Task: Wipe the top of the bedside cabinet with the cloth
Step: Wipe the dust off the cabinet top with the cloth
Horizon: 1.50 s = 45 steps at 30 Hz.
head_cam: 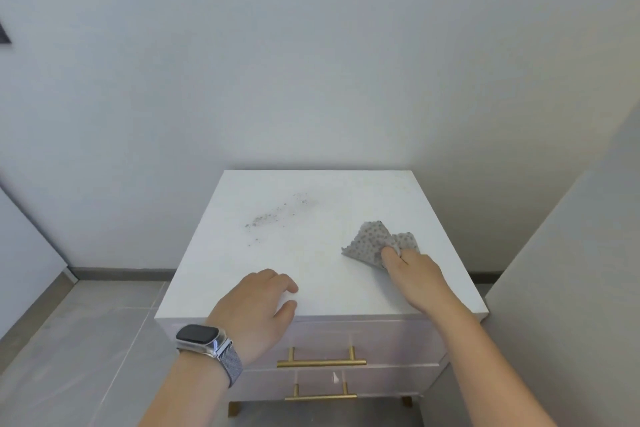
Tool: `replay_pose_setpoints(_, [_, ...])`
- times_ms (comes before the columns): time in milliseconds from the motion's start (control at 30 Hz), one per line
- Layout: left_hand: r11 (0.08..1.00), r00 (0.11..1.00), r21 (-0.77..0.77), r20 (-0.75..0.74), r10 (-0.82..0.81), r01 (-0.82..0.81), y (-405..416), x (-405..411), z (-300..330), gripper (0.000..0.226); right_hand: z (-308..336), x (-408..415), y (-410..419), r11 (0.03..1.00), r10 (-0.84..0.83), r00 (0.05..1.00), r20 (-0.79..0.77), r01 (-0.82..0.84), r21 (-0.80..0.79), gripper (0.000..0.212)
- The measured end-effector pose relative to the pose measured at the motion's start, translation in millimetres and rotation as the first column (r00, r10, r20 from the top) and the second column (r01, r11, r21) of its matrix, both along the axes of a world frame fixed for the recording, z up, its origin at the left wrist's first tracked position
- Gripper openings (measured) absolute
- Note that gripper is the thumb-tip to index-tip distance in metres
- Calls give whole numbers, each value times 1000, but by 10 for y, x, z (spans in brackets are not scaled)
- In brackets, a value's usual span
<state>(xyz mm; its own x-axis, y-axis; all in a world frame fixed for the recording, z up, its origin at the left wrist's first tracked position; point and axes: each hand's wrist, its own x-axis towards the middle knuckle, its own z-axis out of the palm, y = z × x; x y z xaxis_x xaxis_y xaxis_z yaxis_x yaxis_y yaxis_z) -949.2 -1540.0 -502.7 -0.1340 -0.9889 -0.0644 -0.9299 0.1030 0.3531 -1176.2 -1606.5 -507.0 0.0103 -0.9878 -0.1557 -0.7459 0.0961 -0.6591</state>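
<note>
Head | right hand fingers pinch cloth (dotted) | left hand fingers spread, cabinet

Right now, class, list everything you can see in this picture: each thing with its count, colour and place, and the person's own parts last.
bedside cabinet: one, white top, pale drawer fronts, against the wall, centre of view.
drawer handles: two, brass-coloured bars, on the cabinet front, one above the other.
cabinet feet: two visible, brass-coloured, under the front corners.
dust specks: one scattered patch, dark grey, rear left of the cabinet top.
cloth: one, grey with darker dots, crumpled on the right of the top.
floor tiles: grey, left of the cabinet.
skirting: one dark grey strip, along the foot of the wall.
watch: one, dark face, silver mesh band, on the left wrist.
left hand: one, open, resting on the front edge.
right hand: one, gripping the cloth.
</note>
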Motion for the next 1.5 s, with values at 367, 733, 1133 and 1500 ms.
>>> replay_pose_setpoints(367, [1000, 1000, -1, 3, -22, 22, -71, 10, -14, 32, 293, -449, -122, 780, -386, 700, 601, 595, -193, 36])
replay_pose_setpoints(733, [999, 1000, 32, 11, -7, 7, -68, 6, -12, 30, -152, -119, -61, 961, -118, 826, -552, -44, -272, 44])
replay_pose_setpoints(1133, [1000, 1000, -8, 16, 23, -23, -25, 173, -52, 28, -15, 456, 76, 938, 8, 902, -432, -157, -308, 54])
replay_pose_setpoints(1500, [1000, 1000, -27, 8, 16, -16, -68, 139, -52, 27, 319, -292, 40, 875, -293, 878, 378, 406, -264, 42])
